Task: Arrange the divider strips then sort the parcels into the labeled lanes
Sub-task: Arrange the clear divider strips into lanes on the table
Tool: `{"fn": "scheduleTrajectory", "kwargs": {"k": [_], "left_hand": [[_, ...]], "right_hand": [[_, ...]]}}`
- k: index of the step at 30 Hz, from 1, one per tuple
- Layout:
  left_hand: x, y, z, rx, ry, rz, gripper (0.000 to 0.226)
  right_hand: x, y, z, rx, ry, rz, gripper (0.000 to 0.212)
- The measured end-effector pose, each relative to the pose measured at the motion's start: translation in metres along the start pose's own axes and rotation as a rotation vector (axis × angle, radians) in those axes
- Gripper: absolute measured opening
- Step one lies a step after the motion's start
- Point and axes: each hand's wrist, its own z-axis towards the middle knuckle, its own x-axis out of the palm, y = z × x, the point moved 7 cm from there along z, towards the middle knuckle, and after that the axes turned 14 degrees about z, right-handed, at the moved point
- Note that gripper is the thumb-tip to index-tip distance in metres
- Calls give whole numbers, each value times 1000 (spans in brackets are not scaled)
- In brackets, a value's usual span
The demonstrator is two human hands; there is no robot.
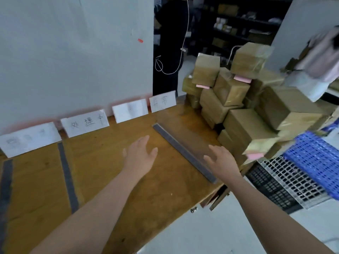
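Three grey divider strips lie on the wooden table (pixel 146 189): one at the far left (pixel 5 184), one left of centre (pixel 67 176), one at the right (pixel 183 153). Several white paper labels (pixel 85 124) lean against the back wall. A pile of brown taped parcels (pixel 244 110), some with pink slips, stands at the table's right end. My left hand (pixel 140 155) hovers open over the table, left of the right strip. My right hand (pixel 222 162) hovers open just right of that strip, near the parcels. Neither hand holds anything.
A blue perforated crate (pixel 315 158) and a white and a black one sit right of the table, below the parcels. A white wall panel (pixel 73 52) backs the table. Dark shelving and a hanging white cable (pixel 181 50) are behind.
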Motion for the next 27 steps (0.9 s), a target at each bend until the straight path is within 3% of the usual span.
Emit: {"fn": "scheduleTrajectory", "kwargs": {"k": [7, 14, 19, 27], "left_hand": [[54, -87, 35, 59, 59, 34, 57], [102, -132, 79, 302, 155, 208, 61], [132, -149, 106, 414, 259, 362, 60], [144, -137, 108, 558, 275, 495, 57]], "right_hand": [[-14, -70, 26, 9, 48, -15, 52], [9, -93, 45, -22, 168, -6, 49], [13, -101, 48, -13, 192, 79, 45], [9, -99, 49, 5, 178, 167, 41]]}}
